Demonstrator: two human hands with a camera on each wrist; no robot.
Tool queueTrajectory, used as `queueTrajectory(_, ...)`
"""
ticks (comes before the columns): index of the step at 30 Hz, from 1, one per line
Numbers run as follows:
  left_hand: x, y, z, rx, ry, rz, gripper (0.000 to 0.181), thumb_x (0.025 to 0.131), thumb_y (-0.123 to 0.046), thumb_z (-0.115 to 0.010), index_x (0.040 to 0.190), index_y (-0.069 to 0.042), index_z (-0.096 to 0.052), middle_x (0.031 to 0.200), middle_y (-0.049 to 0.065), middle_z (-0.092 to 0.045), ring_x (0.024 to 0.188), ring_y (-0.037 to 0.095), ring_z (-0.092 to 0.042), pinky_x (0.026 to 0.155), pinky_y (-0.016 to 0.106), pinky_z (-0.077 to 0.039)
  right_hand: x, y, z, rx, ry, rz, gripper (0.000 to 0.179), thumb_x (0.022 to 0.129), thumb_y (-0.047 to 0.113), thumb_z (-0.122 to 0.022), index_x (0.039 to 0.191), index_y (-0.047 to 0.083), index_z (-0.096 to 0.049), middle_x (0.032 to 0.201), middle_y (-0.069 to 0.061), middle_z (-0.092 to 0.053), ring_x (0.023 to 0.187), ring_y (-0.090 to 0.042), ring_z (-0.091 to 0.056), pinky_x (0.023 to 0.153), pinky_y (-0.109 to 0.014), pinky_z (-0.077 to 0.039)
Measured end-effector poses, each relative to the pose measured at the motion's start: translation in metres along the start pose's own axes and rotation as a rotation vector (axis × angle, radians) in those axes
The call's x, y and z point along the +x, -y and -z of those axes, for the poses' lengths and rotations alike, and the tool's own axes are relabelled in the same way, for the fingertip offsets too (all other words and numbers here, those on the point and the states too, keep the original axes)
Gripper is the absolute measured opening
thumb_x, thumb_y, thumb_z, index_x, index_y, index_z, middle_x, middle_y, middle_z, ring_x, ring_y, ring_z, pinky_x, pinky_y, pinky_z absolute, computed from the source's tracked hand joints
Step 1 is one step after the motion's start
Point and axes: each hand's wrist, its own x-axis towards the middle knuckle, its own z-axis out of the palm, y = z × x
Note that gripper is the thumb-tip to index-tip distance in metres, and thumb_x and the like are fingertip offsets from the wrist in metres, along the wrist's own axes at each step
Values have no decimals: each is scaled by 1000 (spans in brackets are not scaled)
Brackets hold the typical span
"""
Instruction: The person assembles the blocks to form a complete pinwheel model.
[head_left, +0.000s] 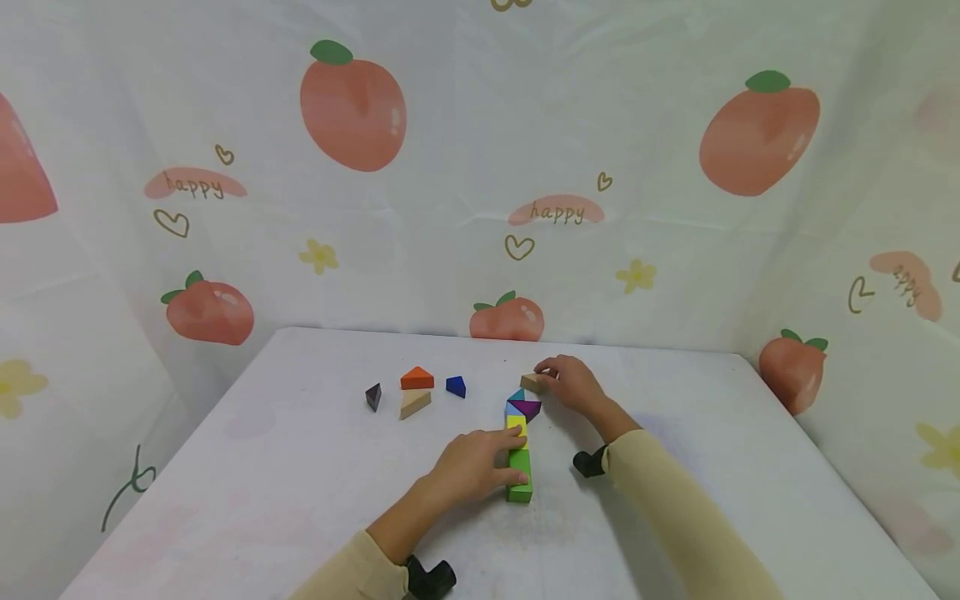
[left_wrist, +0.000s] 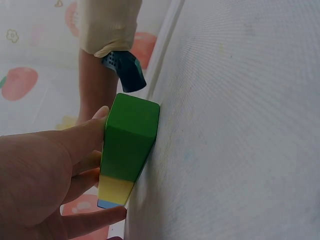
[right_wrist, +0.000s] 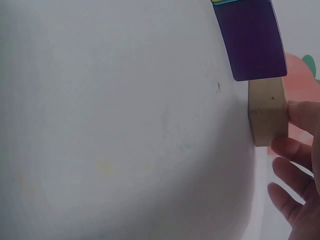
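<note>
A row of blocks runs away from me near the table's middle: a green block (head_left: 519, 467) at the near end, a yellow block (head_left: 515, 422), light blue and teal triangles, then a purple triangle (head_left: 528, 409). My left hand (head_left: 471, 467) rests on the row, its thumb on the green block and its fingers over the yellow one. At the far end my right hand (head_left: 573, 385) pinches a plain wooden block (right_wrist: 267, 112) between thumb and fingertip. That block stands close beyond the purple triangle in the right wrist view.
Left of the row lie an orange triangle (head_left: 417, 378), another wooden triangle (head_left: 415, 404), a dark blue block (head_left: 456, 387) and a dark grey triangle (head_left: 373, 397). A peach-printed cloth (head_left: 450, 250) hangs behind the white table (head_left: 300, 483).
</note>
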Motion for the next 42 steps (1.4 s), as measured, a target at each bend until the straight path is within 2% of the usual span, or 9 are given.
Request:
queueTrajectory(9, 1, 1, 0, -3, 6, 11, 57, 84, -52, -71, 135, -29, -60, 137, -6, -57, 125, 22, -52, 94, 47, -47, 5, 7, -6, 79, 15, -77, 20, 95, 15, -64, 114, 10, -71, 99, -5, -64, 89, -22, -55, 79, -35, -51)
queueTrajectory(17, 0, 1, -1, -3, -2, 4, 57, 84, -52, -71, 135, -29, -60, 136, -6, -57, 125, 21, -53, 95, 47, -47, 7, 14, -12, 161, -2, -94, 23, 96, 17, -63, 117, 9, -68, 103, -4, -66, 90, -22, -56, 79, -34, -52)
queueTrajectory(27, 1, 0, 0, 7, 9, 17, 57, 83, -52, -71, 135, -29, -60, 137, -7, -56, 125, 22, -53, 95, 47, -47, 9, 14, -15, 230, 34, -161, 34, 98, 19, -59, 130, 8, -60, 123, -9, -63, 108, -26, -58, 90, -41, -51)
queueTrajectory(37, 0, -2, 1, 9, 12, 20, 57, 83, -52, -71, 135, -29, -61, 137, -7, -56, 125, 22, -53, 94, 47, -47, 8, 15, -15, 272, 37, -162, 32, 98, 19, -60, 128, 8, -62, 121, -10, -64, 110, -28, -58, 92, -43, -50)
queueTrajectory(42, -1, -2, 2, 8, 8, 13, 57, 83, -51, -71, 135, -28, -61, 136, -6, -57, 123, 22, -54, 94, 47, -47, 11, 18, -16, 290, 66, -173, 32, 96, 18, -62, 127, 10, -64, 124, -9, -63, 113, -29, -57, 93, -42, -50)
